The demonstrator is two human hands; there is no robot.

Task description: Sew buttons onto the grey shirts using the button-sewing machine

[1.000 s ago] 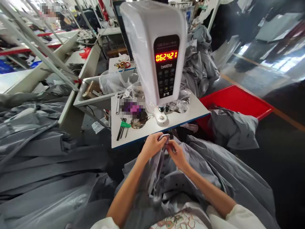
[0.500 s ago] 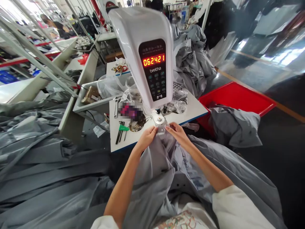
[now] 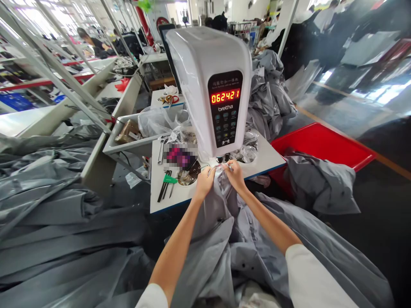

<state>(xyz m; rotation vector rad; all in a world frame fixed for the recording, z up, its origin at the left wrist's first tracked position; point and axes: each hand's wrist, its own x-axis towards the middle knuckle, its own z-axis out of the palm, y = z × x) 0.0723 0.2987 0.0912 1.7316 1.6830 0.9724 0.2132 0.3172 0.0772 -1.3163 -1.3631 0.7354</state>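
A grey garment [image 3: 221, 192] hangs from both hands and spreads down over the lap. My left hand [image 3: 204, 183] pinches its upper edge on the left, and my right hand [image 3: 235, 174] pinches the same edge on the right. Between them the cloth lies right under the head of a white snap-button machine [image 3: 205, 51], whose red display reads 062421. The fingertips and the held edge are close below the machine's head, which partly hides the working point. Small dark dots, perhaps snaps, show lower on the garment.
On the white table [image 3: 157, 199] lie hex keys with a green holder [image 3: 169, 179], a wrench [image 3: 161, 150] and bags of metal parts [image 3: 248, 153]. A red bin [image 3: 324, 143] stands right. Grey cloth heaps [image 3: 80, 248] fill the left. People sit farther back.
Both hands have pushed the garment's edge farther in under the machine's head, covering the lower die seen before. The camera view has shifted, so the machine appears lower and more to the right.
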